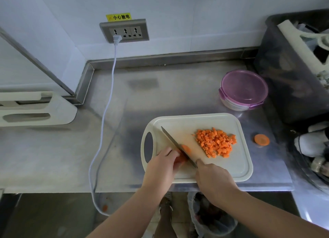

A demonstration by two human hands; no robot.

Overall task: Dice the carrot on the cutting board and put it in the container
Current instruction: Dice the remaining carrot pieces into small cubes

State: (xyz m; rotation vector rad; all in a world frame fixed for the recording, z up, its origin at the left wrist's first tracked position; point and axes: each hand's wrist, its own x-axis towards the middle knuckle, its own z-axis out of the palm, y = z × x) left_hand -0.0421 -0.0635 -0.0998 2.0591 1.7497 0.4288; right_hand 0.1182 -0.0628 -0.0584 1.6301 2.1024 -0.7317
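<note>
Curled fingers of the right hand [213, 180] grip the handle of a steel-bladed kitchen knife [175, 144], while the left hand [161, 168] pins an orange carrot piece [185, 149] under bent fingertips.

Both work at the near left of a cream plastic cutting board [231, 166], the blade's edge against the carrot piece. A heap of small orange carrot dice [216, 142] lies right of the board's middle. Just off its right edge sits a round orange carrot slice [261, 139]. Beyond its far right corner stands a round clear container with a purple clip-on lid [243, 88], closed.
</note>
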